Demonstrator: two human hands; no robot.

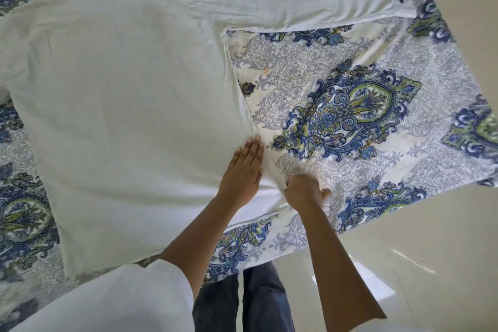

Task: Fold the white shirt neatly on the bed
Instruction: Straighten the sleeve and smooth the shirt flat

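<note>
The white shirt [121, 89] lies spread flat on the bed, its body filling the left and middle of the view. One long sleeve [296, 0] stretches to the upper right and ends in a cuff with two dark buttons. My left hand [242, 170] rests flat on the shirt's body near its right side edge, fingers straight. Just right of it, my right hand [304, 191] is curled and pinches that side edge of the shirt close to the hem.
The bed sheet [350, 105] is white with blue and green paisley patterns and shows a few creases. The bed's edge runs diagonally at the lower right, with pale glossy floor [431, 264] beyond it. My dark trousers show below.
</note>
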